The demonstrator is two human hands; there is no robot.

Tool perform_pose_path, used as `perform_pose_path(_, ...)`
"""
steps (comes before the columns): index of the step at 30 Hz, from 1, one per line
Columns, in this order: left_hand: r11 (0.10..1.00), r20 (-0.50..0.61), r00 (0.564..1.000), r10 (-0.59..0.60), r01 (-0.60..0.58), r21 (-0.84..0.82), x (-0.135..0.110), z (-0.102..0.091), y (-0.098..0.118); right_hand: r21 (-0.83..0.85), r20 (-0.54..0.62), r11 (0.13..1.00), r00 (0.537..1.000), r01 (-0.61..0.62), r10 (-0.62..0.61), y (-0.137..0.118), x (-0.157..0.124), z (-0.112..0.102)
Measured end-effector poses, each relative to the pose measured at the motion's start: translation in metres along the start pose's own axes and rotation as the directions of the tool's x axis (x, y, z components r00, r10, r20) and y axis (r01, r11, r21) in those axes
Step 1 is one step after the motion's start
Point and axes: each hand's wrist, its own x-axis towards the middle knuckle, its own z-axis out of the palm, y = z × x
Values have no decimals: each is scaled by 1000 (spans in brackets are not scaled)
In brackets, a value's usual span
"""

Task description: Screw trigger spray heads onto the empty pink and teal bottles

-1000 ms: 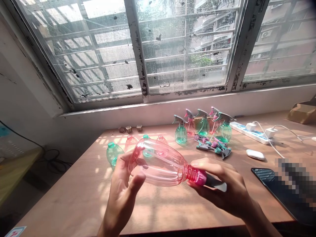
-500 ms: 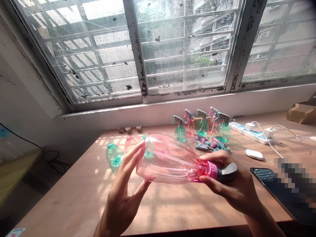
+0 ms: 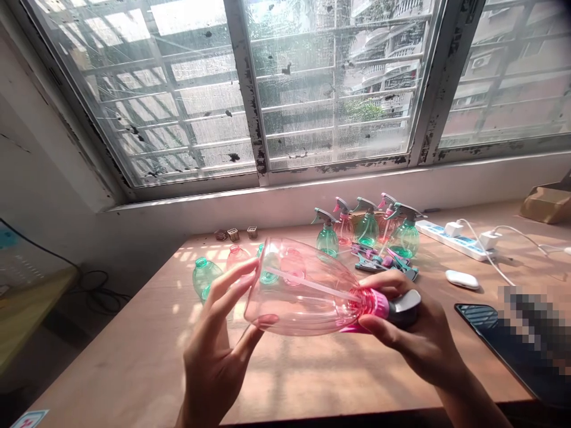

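A clear pink spray bottle [image 3: 303, 297] lies sideways in the air above the table, its base to the left. My left hand [image 3: 218, 339] grips the base, fingers behind and thumb beneath. With my right hand [image 3: 405, 327] I hold the pink collar [image 3: 379, 304] at the neck, thumb in front and fingers over it. The grey spray head [image 3: 405, 308] points right and is partly covered by my right hand. A pale dip tube [image 3: 307, 284] runs inside the bottle. Behind it stand headless bottles, among them a green bottle [image 3: 206, 276] and a pink bottle [image 3: 236, 257].
Several assembled spray bottles [image 3: 366, 229] stand near the wall, with loose spray heads [image 3: 372, 258] lying before them. To the right are a power strip [image 3: 455, 239], a white case [image 3: 463, 279] and a dark tablet [image 3: 486, 339]. Small blocks [image 3: 233, 233] sit near the window wall.
Both hands and the pink spray bottle have shifted slightly left, and the bottle has turned a little. The grip of both hands stays the same.
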Motion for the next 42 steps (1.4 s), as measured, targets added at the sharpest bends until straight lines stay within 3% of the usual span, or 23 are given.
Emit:
perform_pose_path(3, 999, 43, 999, -23, 25, -43, -5, -2, -6, -8, -17, 1000, 1000, 5, -5, 2, -3, 0)
perform_pose_path(8, 987, 47, 987, -151, 153, -37, -15, -5, -12, -60, 48, 970, 972, 234, -231, 7, -6, 3)
perform_pose_path(10, 985, 31, 985, -171, 172, -23, -13, -5, -11, -67, 63, 965, 966, 255, -251, 8, -6, 4)
perform_pose_path(12, 991, 36, 991, -131, 132, -20, -9, -3, -8, -43, 18, 984, 984, 175, -175, 7, -7, 5)
perform_pose_path(14, 997, 46, 996, -72, 72, -12, -4, -2, -5, 55, -29, 998, 1000, 8, -6, 5, -7, 5)
perform_pose_path(17, 1000, 71, 997, -13, 12, 5, -2, -2, -2, 292, 28, 918, 962, -267, 271, -1, -8, 6)
perform_pose_path(19, 1000, 103, 995, 1, 1, -19, -4, -2, -3, 361, 71, 871, 941, -334, 332, -4, -9, 7)
perform_pose_path(21, 999, 126, 992, -4, 10, -48, -9, -4, -6, 314, 56, 909, 961, -274, 270, -5, -10, 7)
perform_pose_path(24, 996, 126, 991, -49, 57, -63, -15, -5, -10, 101, 41, 994, 998, -52, 48, -2, -11, 7)
perform_pose_path(27, 993, 95, 989, -116, 118, -13, -15, -4, -10, -114, 66, 976, 981, 188, -182, 1, -8, 7)
perform_pose_path(29, 988, 73, 985, -156, 156, 17, -13, -3, -8, -201, 80, 939, 960, 281, -270, 2, -6, 8)
perform_pose_path(32, 985, 57, 984, -171, 171, -5, -9, -1, -4, -218, 65, 941, 966, 258, -250, 3, -5, 10)
perform_pose_path(37, 998, 36, 998, -56, 57, -35, -6, 2, -2, -24, -10, 999, 1000, 28, -28, -3, -7, 8)
perform_pose_path(42, 996, 29, 996, -90, 89, 5, -8, 4, -2, -34, -14, 999, 1000, 7, -7, -8, -10, 6)
